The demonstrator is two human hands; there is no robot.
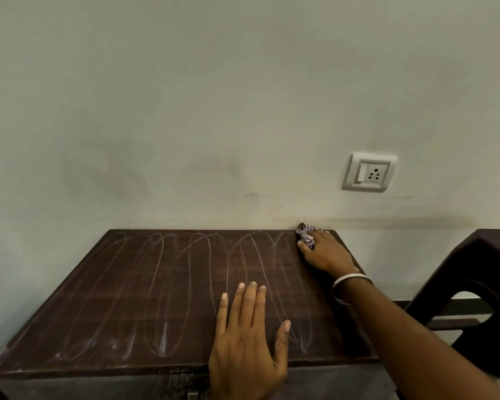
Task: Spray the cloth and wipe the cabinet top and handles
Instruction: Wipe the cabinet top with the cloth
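Right hand (325, 251) bunches the cloth (306, 235) at the far right corner of the cabinet top (145, 284), against the wall (214, 111). Left hand (247, 339) lies flat, fingers straight, at the near edge. The cloth looks soft, light and crushable, best held wadded under the fingers. Handles, cabinet front and any spray bottle are out of view; most of the cloth is hidden by the hand.

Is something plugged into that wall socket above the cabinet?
No. The wall socket shows its bare pin holes beside a white switch, with no plug or cord in it.
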